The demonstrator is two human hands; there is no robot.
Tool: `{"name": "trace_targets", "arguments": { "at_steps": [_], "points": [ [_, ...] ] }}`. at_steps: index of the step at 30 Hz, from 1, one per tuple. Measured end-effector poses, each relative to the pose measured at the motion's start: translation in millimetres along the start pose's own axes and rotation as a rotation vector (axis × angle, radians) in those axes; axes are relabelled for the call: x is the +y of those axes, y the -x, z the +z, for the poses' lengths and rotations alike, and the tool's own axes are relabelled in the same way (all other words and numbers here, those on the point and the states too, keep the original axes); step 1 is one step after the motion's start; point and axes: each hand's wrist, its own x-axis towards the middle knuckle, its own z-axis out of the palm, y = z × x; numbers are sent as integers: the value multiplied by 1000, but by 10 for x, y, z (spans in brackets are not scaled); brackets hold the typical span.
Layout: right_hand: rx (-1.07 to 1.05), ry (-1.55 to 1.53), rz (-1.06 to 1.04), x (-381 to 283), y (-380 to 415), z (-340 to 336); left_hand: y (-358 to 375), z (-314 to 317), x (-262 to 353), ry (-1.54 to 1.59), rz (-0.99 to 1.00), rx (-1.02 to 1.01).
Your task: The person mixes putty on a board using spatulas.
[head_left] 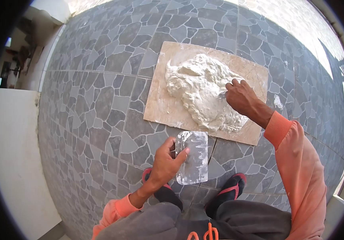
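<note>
A heap of wet white paste [204, 88] lies spread on a beige board [160, 108] on the floor. My right hand [244, 98] is closed at the right side of the heap, gripping a small tool whose blade [222, 95] shows just left of the fingers, against the paste. Its handle is hidden in my fist. Below the board, my left hand [170, 160] holds a flat, rectangular grey plate [196, 158] smeared with white paste, the thumb on its face and the fingers behind its left edge.
Grey stone-patterned tiles [96, 104] cover the floor. My feet, in dark sandals with red straps [234, 189], stand below the board. A white splash [278, 101] lies right of the board. A pale wall or ledge [20, 156] runs along the left.
</note>
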Motion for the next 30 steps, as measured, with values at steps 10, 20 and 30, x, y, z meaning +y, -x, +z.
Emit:
{"name": "trace_targets", "arguments": {
  "at_steps": [10, 20, 30],
  "points": [
    [64, -6, -10, 36, -15, 150, 6, -8, -6, -24, -16, 3],
    [101, 10, -11, -23, -42, 278, 15, -15, -6, -22, -24, -4],
    [110, -14, -3, -76, -20, 135, 2, -21, -2, -23, -18, -5]
  ]
}}
